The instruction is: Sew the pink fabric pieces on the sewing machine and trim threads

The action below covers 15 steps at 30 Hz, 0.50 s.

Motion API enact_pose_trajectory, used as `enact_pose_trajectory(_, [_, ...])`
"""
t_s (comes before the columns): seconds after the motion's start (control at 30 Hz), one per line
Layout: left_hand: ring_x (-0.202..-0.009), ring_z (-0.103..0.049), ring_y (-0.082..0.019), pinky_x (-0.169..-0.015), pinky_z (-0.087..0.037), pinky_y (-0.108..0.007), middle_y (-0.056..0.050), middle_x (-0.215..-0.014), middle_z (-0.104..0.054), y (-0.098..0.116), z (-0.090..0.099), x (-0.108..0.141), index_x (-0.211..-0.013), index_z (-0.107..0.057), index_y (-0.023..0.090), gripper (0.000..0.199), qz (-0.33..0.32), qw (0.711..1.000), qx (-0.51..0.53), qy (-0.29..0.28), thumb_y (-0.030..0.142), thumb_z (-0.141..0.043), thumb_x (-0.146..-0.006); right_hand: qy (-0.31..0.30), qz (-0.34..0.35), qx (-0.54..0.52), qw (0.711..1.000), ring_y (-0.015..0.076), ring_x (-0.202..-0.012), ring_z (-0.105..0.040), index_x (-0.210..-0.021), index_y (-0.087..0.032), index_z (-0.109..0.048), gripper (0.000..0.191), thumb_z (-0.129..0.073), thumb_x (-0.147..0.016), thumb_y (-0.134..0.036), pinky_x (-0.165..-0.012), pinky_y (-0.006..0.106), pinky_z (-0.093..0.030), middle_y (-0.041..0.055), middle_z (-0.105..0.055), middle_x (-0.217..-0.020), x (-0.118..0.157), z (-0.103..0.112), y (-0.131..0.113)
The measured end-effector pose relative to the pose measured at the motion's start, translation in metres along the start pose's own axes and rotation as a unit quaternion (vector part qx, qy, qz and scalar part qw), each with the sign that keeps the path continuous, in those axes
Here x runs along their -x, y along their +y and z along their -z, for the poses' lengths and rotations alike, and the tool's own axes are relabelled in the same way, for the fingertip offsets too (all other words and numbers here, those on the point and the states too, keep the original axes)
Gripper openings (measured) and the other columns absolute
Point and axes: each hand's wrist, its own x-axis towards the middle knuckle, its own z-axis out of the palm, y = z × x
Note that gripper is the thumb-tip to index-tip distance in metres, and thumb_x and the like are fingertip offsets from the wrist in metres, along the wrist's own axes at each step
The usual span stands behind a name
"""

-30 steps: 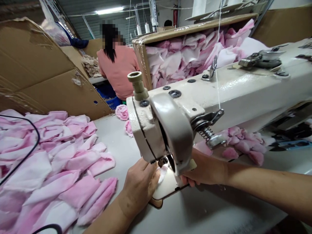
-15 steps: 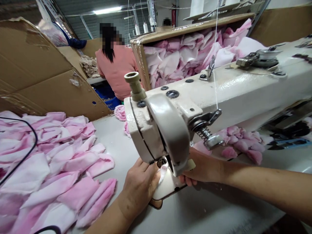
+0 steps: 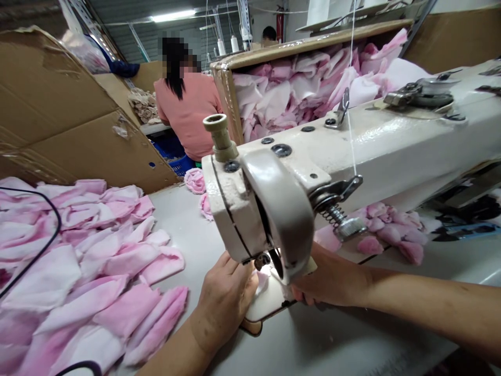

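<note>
A white sewing machine [image 3: 270, 209] fills the middle of the head view, its needle area lit from below the head. My left hand [image 3: 225, 290] is left of the needle area, thumb and fingers closed on the edge of a small white fabric piece [image 3: 263, 280] on the machine's plate [image 3: 266, 303]. My right hand [image 3: 332, 277] is on the other side of the machine head, fingers curled under. The machine partly covers that hand, so what it holds, if anything, cannot be made out. A white thread [image 3: 352, 104] runs down to the tension spring [image 3: 331, 214].
Pink and white fabric pieces [image 3: 90, 277] are heaped at left, beside a cardboard sheet [image 3: 70, 115]. Small pink pieces [image 3: 395, 230] lie behind the right arm. A cardboard box [image 3: 227, 99] of pink fabric stands behind the machine. A person in a salmon shirt [image 3: 190, 109] sits beyond.
The machine sits slightly further right in the view, and my right hand has shifted slightly right too. My left hand stays nearly in place, still at the fabric piece.
</note>
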Motion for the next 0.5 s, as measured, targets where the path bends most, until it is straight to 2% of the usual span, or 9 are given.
enact_pose_trajectory(0.3, [-0.075,-0.058,-0.021,-0.065,-0.046,-0.03,-0.006,-0.083,-0.065,0.0007,0.0003,-0.0012,-0.086,-0.058,0.018,0.019,-0.001,1.0,-0.003,0.019,0.021,-0.041,-0.095,0.036,0.017,-0.01,0.999,0.0106,-0.046,-0.054,-0.066,-0.016,-0.053,0.011,-0.046,-0.072,-0.021,-0.038,0.017,-0.035,0.0031,-0.062,-0.059,0.0014,-0.0015,-0.0025])
enact_pose_trajectory(0.5, [-0.074,-0.058,-0.02,-0.07,-0.048,-0.03,-0.004,-0.082,-0.065,0.0008,0.0015,0.0007,-0.09,-0.058,0.018,0.018,-0.01,1.0,-0.002,0.007,0.014,-0.041,-0.092,0.045,-0.017,-0.018,0.999,0.0097,-0.044,-0.049,-0.062,-0.017,-0.052,0.01,-0.044,-0.067,-0.016,-0.039,0.019,-0.035,0.0022,-0.059,-0.056,-0.0035,-0.0042,-0.0023])
